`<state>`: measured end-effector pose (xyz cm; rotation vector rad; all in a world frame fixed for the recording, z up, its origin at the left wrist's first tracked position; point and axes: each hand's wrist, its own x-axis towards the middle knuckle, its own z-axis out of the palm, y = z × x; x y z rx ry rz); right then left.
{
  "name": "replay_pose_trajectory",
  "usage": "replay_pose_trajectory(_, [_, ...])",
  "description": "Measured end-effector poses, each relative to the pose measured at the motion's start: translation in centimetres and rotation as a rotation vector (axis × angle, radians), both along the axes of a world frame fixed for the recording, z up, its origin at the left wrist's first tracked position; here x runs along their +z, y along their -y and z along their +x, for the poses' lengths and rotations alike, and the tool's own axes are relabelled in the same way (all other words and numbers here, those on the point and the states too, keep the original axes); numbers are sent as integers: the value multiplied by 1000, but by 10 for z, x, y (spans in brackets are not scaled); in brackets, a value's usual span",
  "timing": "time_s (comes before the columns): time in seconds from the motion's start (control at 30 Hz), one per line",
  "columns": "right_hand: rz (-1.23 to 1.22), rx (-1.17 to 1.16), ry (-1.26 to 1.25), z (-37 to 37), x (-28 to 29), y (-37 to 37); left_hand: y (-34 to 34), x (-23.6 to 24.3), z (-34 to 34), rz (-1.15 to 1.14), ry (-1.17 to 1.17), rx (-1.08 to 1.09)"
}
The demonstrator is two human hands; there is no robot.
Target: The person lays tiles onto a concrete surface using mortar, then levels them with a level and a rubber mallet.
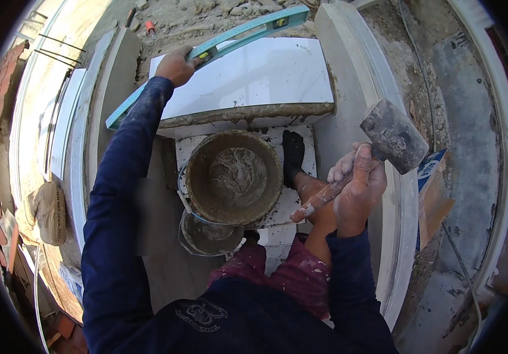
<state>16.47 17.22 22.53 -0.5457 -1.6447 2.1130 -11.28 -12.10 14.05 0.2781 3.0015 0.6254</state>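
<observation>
My left hand (175, 67) is closed around a long light-blue spirit level (248, 30), which slants across the far side of a white tile (254, 76). Wet mortar shows along the tile's near edge. In my right hand (360, 183) is a rubber mallet, its dark head (394, 135) raised at the right and its worn wooden handle (319, 202) pointing down to the left. The mallet is apart from the tile. Below the tile stands a large bucket (194, 171) with grey mortar residue at its bottom.
A smaller bucket (211, 237) sits close by the large one. Low walls rise on the left (112, 82) and right (354, 65) of the step. Rubble (230, 9) lies beyond the tile. A torn cardboard box (433, 200) is outside the right wall, a paper sack (48, 212) at the left.
</observation>
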Motion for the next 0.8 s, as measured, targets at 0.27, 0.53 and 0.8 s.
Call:
replay_pose_trajectory(0.27, [46, 86, 36, -9, 1, 9, -22, -46, 19, -153, 83, -184])
replay_pose_trajectory(0.53, [45, 87, 44, -13, 2, 7, -33, -73, 17, -178, 93, -232])
replay_pose_trajectory(0.8, [31, 82, 43, -17, 1, 14, -26, -77, 21, -263, 92, -199])
